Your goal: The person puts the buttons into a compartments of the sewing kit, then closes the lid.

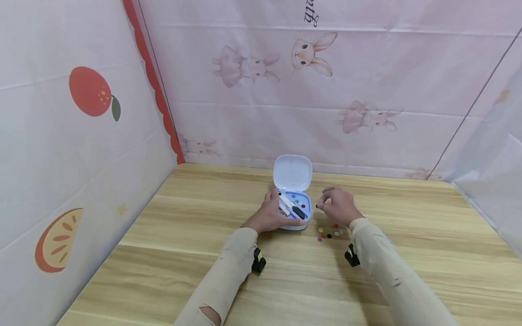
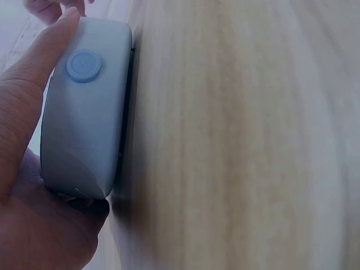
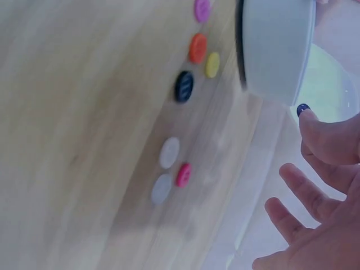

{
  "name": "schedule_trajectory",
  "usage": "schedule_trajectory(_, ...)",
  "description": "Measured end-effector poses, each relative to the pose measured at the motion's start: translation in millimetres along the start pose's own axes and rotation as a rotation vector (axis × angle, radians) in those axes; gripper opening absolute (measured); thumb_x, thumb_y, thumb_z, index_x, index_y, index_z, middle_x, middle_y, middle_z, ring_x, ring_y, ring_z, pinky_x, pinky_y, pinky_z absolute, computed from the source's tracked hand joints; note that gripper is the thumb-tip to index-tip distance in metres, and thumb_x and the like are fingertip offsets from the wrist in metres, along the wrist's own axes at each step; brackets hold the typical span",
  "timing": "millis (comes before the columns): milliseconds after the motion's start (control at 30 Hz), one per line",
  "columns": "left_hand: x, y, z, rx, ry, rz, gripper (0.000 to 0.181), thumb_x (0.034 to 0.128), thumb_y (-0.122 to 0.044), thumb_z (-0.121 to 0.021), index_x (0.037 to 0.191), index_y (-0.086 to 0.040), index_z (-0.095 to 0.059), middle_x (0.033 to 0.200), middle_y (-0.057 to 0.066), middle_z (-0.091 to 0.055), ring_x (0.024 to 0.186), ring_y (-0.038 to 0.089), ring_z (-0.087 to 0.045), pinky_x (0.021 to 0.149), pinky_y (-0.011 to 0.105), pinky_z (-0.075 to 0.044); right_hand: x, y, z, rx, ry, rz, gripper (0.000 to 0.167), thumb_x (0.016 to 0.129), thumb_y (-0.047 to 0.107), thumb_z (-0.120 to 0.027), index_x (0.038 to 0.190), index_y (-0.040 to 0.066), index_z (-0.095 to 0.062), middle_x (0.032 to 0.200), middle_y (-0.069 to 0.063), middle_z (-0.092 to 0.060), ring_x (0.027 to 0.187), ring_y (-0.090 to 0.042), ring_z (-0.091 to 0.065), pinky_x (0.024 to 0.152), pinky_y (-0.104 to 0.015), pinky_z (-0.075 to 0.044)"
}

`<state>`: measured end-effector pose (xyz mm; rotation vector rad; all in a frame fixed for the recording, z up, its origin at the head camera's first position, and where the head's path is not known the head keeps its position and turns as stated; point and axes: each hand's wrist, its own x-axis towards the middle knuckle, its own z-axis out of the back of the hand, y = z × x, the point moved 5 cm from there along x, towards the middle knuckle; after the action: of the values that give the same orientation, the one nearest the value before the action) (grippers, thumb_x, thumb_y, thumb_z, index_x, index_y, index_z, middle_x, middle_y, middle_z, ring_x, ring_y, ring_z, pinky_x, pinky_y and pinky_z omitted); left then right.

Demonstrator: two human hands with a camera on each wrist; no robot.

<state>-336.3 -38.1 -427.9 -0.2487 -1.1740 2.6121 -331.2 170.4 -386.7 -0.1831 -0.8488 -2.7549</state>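
Right hand (image 1: pixel 337 206): thumb and index finger pinch a small dark button (image 3: pixel 303 109) at the fingertips; the remaining fingers are spread apart from it. The pinched button is off the table, just beside the right side of the case.

Left hand (image 1: pixel 270 215): grips the case (image 2: pixel 84 129), thumb along the front wall, fingers at the left side. A round blue catch (image 2: pixel 84 66) sits on the front wall, near the thumb.

Case: rests on the table (image 1: pixel 163 253), its pale lid (image 1: pixel 292 173) raised upright at the back. Inside lie a tool with a black handle (image 1: pixel 299 212) and, to the right of it, several small buttons (image 1: pixel 303 206); exact count not readable.

On the table, right of the case and nearer the person, loose buttons: purple (image 3: pixel 202 9), orange (image 3: pixel 197 48), yellow (image 3: pixel 212 64), black (image 3: pixel 184 86), pink (image 3: pixel 183 175) and two whitish ones (image 3: pixel 169 152).

Both forearms wear light sleeves (image 1: pixel 228 267); a black mount (image 1: pixel 258 261) shows at each wrist. Behind the table: a pink sheet (image 1: pixel 244 117) printed with rabbits.
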Motion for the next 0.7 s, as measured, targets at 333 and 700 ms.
schedule_trajectory(333, -0.4, -0.6, -0.1, 0.006, 0.003, -0.012, 0.134, 0.071, -0.063, -0.085, 0.163, -0.015, 0.0, 0.163, 0.013, -0.013, 0.134, 0.032, -0.038, 0.113, 0.053, -0.034, 5.7, 11.6, -5.4, 0.033, -0.007, 0.034, 0.013, 0.09, 0.007, -0.068, 0.078, 0.001, -0.07, 0.135, -0.028, -0.058, 0.134, -0.046, -0.042, 0.11, -0.068, -0.016)
schedule_trajectory(700, -1.1, -1.5, 0.7, 0.005, 0.007, -0.028, 0.135, 0.0717, -0.062, -0.085, 0.163, -0.013, 0.001, 0.159, 0.014, -0.019, 0.128, 0.03, -0.042, 0.111, 0.05, -0.036, 8.5, 17.3, -14.2, 0.023, 0.025, 0.037, 0.009, 0.084, 0.005, -0.069, 0.075, 0.004, -0.072, 0.135, -0.028, -0.057, 0.131, -0.045, -0.045, 0.105, -0.065, -0.021)
